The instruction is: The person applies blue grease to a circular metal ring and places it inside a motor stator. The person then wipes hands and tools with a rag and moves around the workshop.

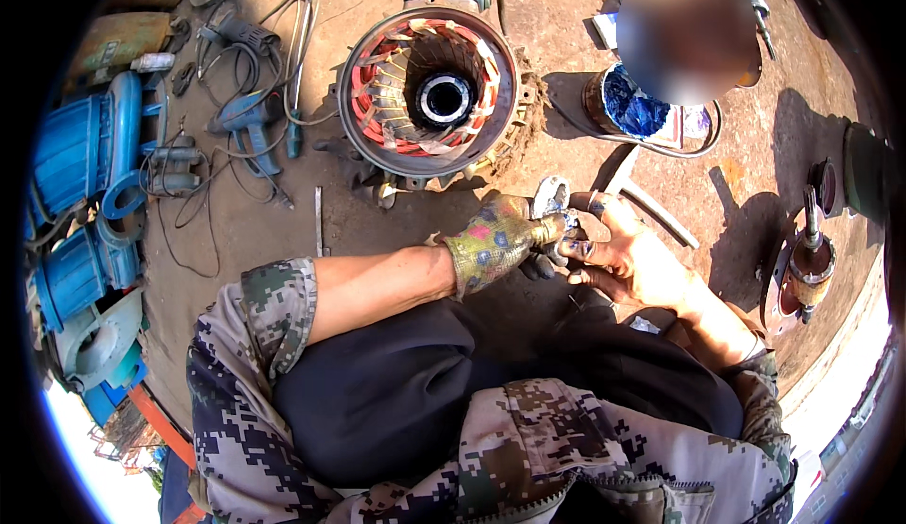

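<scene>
My left hand [495, 243], in a stained patterned glove, is closed around a small pale-grey piece [550, 199] that I cannot clearly make out. My bare right hand [628, 255], fingertips dark with grime, meets it there with fingers curled; their exact grip is partly hidden. Just beyond both hands stands a round motor housing [513, 99] with red windings [360, 99] and a dark ring [444, 99] at its centre. To its right is a tin of blue grease [628, 104].
Blue pump casings [71, 175] fill the left edge. A blue power tool [243, 120], cables and rods lie left of the housing. A hammer [646, 201] lies beyond my right hand. A shafted metal part [810, 264] stands at far right, near a dark disc [823, 184].
</scene>
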`<action>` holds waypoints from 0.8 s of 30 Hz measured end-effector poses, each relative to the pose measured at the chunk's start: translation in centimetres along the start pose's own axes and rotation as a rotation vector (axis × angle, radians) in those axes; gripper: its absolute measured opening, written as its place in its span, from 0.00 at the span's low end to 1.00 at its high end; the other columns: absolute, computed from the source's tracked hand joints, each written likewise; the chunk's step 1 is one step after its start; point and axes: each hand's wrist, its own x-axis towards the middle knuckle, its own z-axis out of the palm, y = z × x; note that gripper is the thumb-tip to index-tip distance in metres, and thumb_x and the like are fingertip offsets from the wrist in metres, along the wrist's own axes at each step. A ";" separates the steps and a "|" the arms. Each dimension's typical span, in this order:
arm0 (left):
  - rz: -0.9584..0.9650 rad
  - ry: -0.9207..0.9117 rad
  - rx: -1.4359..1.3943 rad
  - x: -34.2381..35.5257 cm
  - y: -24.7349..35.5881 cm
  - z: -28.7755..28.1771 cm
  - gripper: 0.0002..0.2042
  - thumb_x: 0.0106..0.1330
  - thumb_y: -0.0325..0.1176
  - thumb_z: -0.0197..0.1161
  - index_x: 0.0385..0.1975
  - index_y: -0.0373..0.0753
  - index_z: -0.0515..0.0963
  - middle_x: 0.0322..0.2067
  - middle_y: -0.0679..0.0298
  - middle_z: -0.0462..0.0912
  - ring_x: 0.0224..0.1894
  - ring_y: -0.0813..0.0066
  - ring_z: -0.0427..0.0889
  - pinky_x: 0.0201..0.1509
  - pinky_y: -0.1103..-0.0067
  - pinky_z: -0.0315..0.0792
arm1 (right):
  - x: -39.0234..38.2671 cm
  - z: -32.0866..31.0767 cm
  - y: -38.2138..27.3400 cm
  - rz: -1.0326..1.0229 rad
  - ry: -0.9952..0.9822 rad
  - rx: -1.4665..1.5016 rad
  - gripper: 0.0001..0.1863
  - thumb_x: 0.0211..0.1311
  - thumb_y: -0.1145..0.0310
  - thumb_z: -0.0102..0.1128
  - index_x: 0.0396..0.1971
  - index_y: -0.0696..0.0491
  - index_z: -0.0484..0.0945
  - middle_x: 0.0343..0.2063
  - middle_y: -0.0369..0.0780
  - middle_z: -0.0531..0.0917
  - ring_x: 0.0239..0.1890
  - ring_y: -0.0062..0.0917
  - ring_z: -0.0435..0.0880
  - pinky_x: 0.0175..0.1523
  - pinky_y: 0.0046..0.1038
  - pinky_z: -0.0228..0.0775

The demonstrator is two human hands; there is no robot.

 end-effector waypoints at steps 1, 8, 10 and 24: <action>-0.031 -0.004 -0.021 -0.4 0.1 0.0 0.15 0.76 0.44 0.66 0.46 0.36 0.83 0.28 0.63 0.87 0.26 0.78 0.85 0.30 0.81 0.78 | 0.1 -0.5 -0.1 0.064 -0.038 0.274 0.22 0.53 0.68 0.82 0.50 0.52 0.89 0.65 0.52 0.73 0.62 0.46 0.75 0.64 0.42 0.69; 0.047 -0.033 0.326 -0.2 2.0 0.1 0.14 0.74 0.39 0.69 0.50 0.35 0.83 0.38 0.66 0.88 0.34 0.82 0.82 0.34 0.81 0.78 | -1.9 -2.1 2.7 0.305 0.192 0.670 0.40 0.59 0.54 0.79 0.70 0.50 0.74 0.71 0.44 0.70 0.68 0.35 0.76 0.69 0.39 0.73; 0.025 -0.061 0.474 -0.6 3.2 0.8 0.14 0.73 0.35 0.69 0.52 0.35 0.81 0.41 0.68 0.86 0.37 0.82 0.82 0.37 0.80 0.79 | -1.6 -1.8 3.0 0.324 0.177 0.690 0.44 0.58 0.53 0.79 0.73 0.50 0.70 0.69 0.44 0.73 0.64 0.35 0.78 0.68 0.39 0.73; 0.134 -0.091 0.020 -0.1 1.0 -0.2 0.21 0.79 0.42 0.62 0.66 0.39 0.73 0.47 0.68 0.81 0.46 0.81 0.79 0.47 0.80 0.76 | 0.4 -1.7 1.3 0.092 -0.024 -0.312 0.32 0.58 0.60 0.74 0.65 0.41 0.79 0.76 0.48 0.61 0.72 0.46 0.66 0.70 0.56 0.60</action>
